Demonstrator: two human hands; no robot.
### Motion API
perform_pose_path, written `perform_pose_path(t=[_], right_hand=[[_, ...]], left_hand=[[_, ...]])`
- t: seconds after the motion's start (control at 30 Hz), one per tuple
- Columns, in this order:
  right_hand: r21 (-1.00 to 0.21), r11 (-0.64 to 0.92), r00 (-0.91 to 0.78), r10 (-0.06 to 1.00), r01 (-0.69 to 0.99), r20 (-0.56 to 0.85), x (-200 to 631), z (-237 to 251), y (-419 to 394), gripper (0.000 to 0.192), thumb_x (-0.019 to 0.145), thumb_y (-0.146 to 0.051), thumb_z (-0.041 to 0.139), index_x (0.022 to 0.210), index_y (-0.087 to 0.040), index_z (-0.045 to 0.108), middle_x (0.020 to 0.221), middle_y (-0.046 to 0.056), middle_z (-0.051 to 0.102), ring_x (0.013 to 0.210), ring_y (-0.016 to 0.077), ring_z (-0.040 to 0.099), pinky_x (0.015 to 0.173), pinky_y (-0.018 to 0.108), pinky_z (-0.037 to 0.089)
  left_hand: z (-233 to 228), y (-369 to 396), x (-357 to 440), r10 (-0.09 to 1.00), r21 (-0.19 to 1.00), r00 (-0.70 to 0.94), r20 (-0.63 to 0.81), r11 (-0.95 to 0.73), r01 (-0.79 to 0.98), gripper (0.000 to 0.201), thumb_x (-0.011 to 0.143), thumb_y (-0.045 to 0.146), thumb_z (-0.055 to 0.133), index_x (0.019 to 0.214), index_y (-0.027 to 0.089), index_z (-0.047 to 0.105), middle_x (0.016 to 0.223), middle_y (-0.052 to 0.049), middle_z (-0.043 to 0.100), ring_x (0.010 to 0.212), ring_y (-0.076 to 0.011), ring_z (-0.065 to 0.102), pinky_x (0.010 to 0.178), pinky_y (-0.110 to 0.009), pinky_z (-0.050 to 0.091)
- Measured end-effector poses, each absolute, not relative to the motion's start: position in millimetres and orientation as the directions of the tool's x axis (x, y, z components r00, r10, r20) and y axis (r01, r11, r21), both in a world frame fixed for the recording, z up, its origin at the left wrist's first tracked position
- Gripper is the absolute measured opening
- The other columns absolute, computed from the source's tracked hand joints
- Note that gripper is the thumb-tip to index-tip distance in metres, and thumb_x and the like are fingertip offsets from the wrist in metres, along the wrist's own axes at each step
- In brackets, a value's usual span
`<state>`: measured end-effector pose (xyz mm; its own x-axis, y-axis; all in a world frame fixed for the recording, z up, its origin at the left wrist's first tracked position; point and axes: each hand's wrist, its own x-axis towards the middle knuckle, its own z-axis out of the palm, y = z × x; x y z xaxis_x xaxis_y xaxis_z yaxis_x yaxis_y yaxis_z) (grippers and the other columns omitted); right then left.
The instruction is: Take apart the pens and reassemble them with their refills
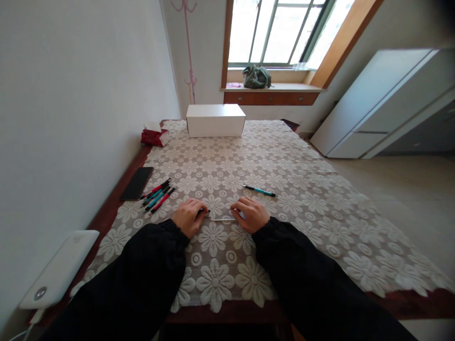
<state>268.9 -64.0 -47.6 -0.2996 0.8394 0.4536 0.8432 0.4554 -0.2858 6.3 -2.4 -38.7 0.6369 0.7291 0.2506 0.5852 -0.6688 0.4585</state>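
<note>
Lace-flower tablecloth [229,166] over a dark red table [223,313], its near edge along the bottom of the frame. White slab-shaped device [60,270] at lower left, cable [37,316] at its near end.

Centre, slightly below mid-frame: left hand [191,217] pinches a short dark piece [204,211] between thumb and fingers, its end poking out to the right. Right hand [251,213] grips a thin white rod [223,219] by its right end. Rod's long axis lies nearly horizontal across the frame; free end points left, towards the left hand. Contact between rod and left fingertips: cannot tell.

Left of centre, a bundle of pens [157,195], red, teal and black, long axes running lower left to upper right. Just beyond the right hand, one teal-and-black pen [259,191], tip pointing left, axis sloping slightly down to the right. Black phone-like slab [137,183] left of the bundle.

Farther: red packet [152,137], upper left; white box [215,123], upper centre, long side crosswise. Beyond, grey-green bag [256,76] on the windowsill.
</note>
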Motion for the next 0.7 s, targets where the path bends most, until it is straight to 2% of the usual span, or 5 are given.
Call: perform_pose_path(t=[0.13, 0.27, 0.7], right_hand=[[-0.269, 0.541, -0.416, 0.814, 0.797, 0.405, 267.3, -50.3, -63.8, 0.015, 0.096, -0.033, 0.063, 0.088, -0.022, 0.070, 0.084, 0.004, 0.067, 0.081, 0.0201, 0.056, 0.076, 0.033, 0.044], [-0.258, 0.569, -0.462, 0.804, 0.781, 0.374, 267.1, -53.1, -62.9, 0.015, 0.097, -0.028, 0.062, 0.085, -0.022, 0.068, 0.085, 0.004, 0.067, 0.082, 0.0195, 0.055, 0.077, 0.033, 0.043], [-0.288, 0.486, -0.332, 0.830, 0.825, 0.449, 263.4, -48.4, -65.3, 0.015, 0.099, -0.021, 0.052, 0.089, -0.021, 0.063, 0.084, 0.005, 0.068, 0.082, 0.0204, 0.056, 0.078, 0.032, 0.044]], left_hand=[[-37.4, -3.6, 6.2, 0.741, 0.447, 0.619, 0.258, -0.660, 0.604, 0.015, 0.090, 0.017, 0.060, 0.101, 0.022, 0.069, 0.107, -0.006, 0.074, 0.107, -0.0251, 0.062, 0.095, -0.041, 0.049], [-37.9, -3.2, 5.2, 0.760, 0.411, 0.590, 0.273, -0.646, 0.643, 0.015, 0.090, 0.024, 0.064, 0.103, 0.025, 0.072, 0.112, -0.005, 0.074, 0.111, -0.0259, 0.061, 0.098, -0.044, 0.048], [-37.7, -3.4, 4.8, 0.712, 0.449, 0.617, 0.336, -0.697, 0.560, 0.012, 0.093, 0.023, 0.062, 0.099, 0.023, 0.072, 0.103, -0.004, 0.076, 0.102, -0.0243, 0.065, 0.092, -0.041, 0.050]])
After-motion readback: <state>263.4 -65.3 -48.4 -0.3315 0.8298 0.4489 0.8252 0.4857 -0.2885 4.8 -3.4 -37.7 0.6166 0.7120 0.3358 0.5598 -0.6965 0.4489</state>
